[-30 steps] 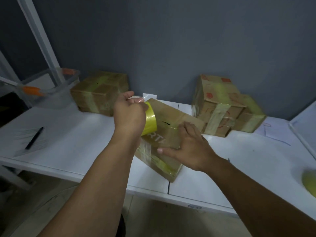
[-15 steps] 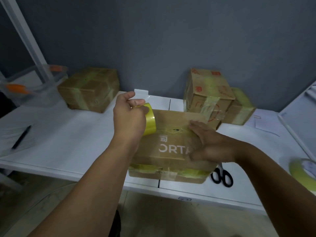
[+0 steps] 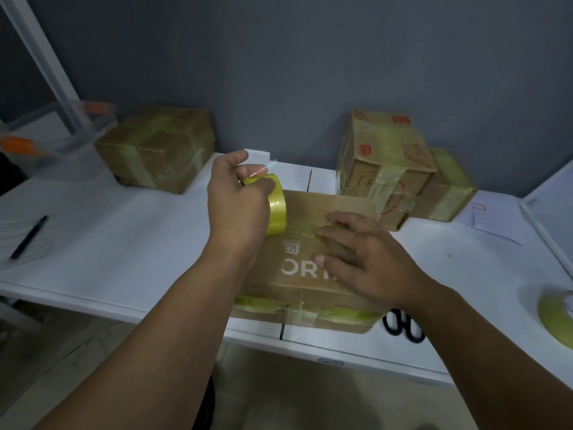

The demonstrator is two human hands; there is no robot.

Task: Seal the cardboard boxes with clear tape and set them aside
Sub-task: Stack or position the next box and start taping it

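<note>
Four cardboard boxes [image 3: 313,243], two tape rolls [image 3: 277,209], one pen [image 3: 28,237].

Left grip [image 3: 238,200] curled, pinching; right grip [image 3: 369,262] flat, fingers spread.

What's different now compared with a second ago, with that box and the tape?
The box, tipped up on an edge a second ago, now lies flat at the table's front edge with its printed face up. The right hand slid from its side onto the top and presses the tape strip down. The left hand still grips the tape roll at the box's left end. The stacked boxes behind did not move.
</note>
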